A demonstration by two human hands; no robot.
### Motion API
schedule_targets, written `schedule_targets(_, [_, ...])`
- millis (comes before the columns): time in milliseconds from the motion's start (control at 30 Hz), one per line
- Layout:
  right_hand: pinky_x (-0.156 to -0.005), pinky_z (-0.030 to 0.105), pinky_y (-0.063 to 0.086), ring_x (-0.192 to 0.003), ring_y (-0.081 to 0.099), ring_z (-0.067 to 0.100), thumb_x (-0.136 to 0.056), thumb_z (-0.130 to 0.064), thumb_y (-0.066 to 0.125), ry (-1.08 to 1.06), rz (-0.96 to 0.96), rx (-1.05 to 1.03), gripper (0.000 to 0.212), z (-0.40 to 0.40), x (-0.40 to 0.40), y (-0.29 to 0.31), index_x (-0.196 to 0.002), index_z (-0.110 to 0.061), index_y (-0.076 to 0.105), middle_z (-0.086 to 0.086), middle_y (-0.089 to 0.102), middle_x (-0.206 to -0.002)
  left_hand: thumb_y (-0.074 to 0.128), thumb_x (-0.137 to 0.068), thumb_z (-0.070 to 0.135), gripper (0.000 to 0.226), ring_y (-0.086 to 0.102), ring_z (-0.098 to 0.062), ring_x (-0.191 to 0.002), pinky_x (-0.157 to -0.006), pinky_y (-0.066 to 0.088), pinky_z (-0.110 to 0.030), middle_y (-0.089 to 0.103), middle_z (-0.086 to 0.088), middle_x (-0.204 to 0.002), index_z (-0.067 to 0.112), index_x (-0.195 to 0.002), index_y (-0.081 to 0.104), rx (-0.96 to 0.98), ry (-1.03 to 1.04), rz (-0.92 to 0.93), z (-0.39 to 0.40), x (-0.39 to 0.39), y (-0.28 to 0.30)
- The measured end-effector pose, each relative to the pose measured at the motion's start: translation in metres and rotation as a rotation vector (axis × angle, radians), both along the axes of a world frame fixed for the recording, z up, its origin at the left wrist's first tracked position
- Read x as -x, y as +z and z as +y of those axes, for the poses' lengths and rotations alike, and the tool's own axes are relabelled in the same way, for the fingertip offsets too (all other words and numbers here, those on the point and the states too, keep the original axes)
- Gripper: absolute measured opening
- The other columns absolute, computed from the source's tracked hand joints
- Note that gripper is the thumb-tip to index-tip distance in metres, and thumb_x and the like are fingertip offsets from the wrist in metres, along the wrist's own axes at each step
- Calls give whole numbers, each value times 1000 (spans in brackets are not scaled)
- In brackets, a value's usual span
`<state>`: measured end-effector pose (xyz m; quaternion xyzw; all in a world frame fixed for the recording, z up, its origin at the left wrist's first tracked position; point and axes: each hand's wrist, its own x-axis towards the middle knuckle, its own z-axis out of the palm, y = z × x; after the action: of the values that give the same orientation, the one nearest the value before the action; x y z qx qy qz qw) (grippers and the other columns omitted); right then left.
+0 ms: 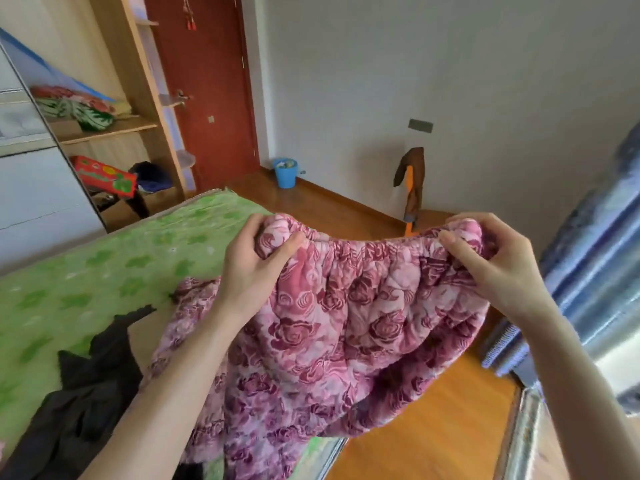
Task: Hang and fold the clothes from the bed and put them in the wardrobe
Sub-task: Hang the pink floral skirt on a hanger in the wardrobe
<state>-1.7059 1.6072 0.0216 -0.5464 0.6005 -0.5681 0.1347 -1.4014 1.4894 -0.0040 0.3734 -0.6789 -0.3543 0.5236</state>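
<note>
Hands raised, forearms angled up — left hand (258, 261) and right hand (491, 258) each pinch an end of the pink floral garment (329, 327) waistband; it hangs over the bed (86, 271) near edge — black clothes (79, 403) beside it.

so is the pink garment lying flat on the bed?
No: both the left hand and right hand hold the pink garment up by its waistband.
</note>
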Motion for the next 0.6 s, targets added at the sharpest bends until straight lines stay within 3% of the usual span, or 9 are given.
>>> schedule_targets(133, [-79,16,56,-91,73,4,-86,-38,80,-99,-14,51,26,9,53,1,-107,-23,73,-13,76,-98,80,-89,33,25,65,-2,-77,-70,49,-15,72,10,-86,14,-100,68,31,-79,16,-8,61,9])
schedule_targets(300, [-76,10,53,-88,72,0,-84,-38,82,-184,14,63,24,14,121,8,-103,-27,74,-17,76,-96,86,-80,31,41,72,-10,-85,-72,58,-23,73,0,-93,13,-110,65,-136,-343,-62,-28,126,20])
schedule_targets(400, [-79,16,56,-90,73,5,-82,-42,82,-251,33,76,26,17,167,13,-103,-27,74,-14,76,-97,87,-82,24,41,70,-9,-88,-76,57,-21,71,-1,-96,14,-113,63,-150,-441,-104,-40,169,23])
schedule_targets(500, [-84,26,60,-90,73,7,-82,-44,82,-311,33,88,29,17,209,15,-104,-26,75,-12,77,-96,85,-85,28,35,71,-3,-91,-77,53,-16,74,8,-97,16,-112,66,-85,-429,-102,-49,218,26])
schedule_targets(600, [-82,27,61,-89,74,8,-82,-45,82,-351,13,116,33,17,241,22,-106,-24,74,-10,77,-96,85,-86,31,32,72,-4,-90,-77,54,-15,77,7,-97,16,-109,70,8,-362,-75,-57,264,27])
